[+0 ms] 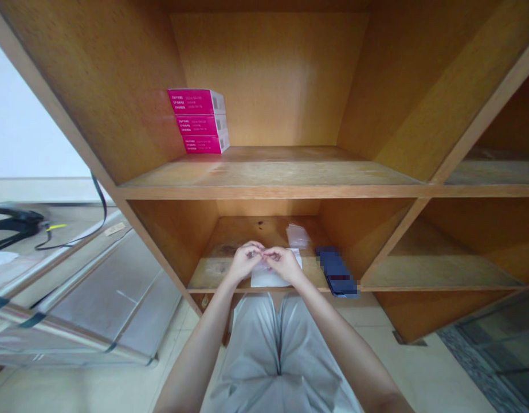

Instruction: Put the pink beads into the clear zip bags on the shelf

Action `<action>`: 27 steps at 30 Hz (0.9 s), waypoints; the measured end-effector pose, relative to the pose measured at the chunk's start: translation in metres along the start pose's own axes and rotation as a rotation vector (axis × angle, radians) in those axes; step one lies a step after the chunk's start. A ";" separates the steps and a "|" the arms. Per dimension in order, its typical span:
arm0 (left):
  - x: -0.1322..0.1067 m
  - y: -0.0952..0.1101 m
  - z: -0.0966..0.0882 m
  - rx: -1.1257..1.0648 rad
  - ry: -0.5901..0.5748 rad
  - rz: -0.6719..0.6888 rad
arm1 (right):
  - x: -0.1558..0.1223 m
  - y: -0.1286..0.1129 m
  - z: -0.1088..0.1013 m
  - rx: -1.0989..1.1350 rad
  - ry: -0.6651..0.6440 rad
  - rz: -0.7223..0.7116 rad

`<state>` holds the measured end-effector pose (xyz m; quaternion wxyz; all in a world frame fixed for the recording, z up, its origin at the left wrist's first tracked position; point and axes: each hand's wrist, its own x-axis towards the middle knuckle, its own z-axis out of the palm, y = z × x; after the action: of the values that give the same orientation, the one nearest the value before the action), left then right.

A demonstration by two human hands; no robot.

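Note:
My left hand [246, 261] and my right hand [283, 264] meet at the fingertips over the lower wooden shelf [216, 280]. Between them they pinch a small shiny item [252, 253], too small to identify. Under my hands lies a white paper sheet [268, 279], with a clear plastic bag [297, 236] just beyond it. To the right of my right hand, a dark blue flat object [336, 271] sits at the shelf edge, blurred. Three magenta boxes [198, 120] stand stacked on the upper shelf [268, 173], to the left.
The wooden shelf unit [156, 229] stands in front of me, with side compartments to the right. On the left lean plastic-wrapped panels [109, 304] with dark straps. A black object with a cable [19, 223] lies beyond them. The floor is pale tile.

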<state>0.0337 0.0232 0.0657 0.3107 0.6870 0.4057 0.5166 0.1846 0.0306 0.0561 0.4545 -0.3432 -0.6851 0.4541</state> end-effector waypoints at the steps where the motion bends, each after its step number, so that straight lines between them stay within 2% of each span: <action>1: 0.000 -0.001 -0.001 0.015 -0.012 0.009 | 0.000 -0.001 -0.002 0.004 -0.012 0.010; 13: -0.002 0.004 -0.001 0.098 -0.010 0.018 | 0.003 -0.015 -0.016 -0.133 -0.141 -0.062; 21: -0.002 -0.001 0.006 0.226 0.111 -0.002 | 0.006 -0.014 -0.009 -0.368 -0.048 -0.133; 27: -0.003 -0.002 0.007 0.277 0.110 0.010 | 0.008 -0.016 -0.010 -0.546 -0.027 -0.187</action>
<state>0.0392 0.0215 0.0606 0.1875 0.6960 0.4861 0.4941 0.1899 0.0349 0.0748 0.3760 -0.3824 -0.8166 0.2135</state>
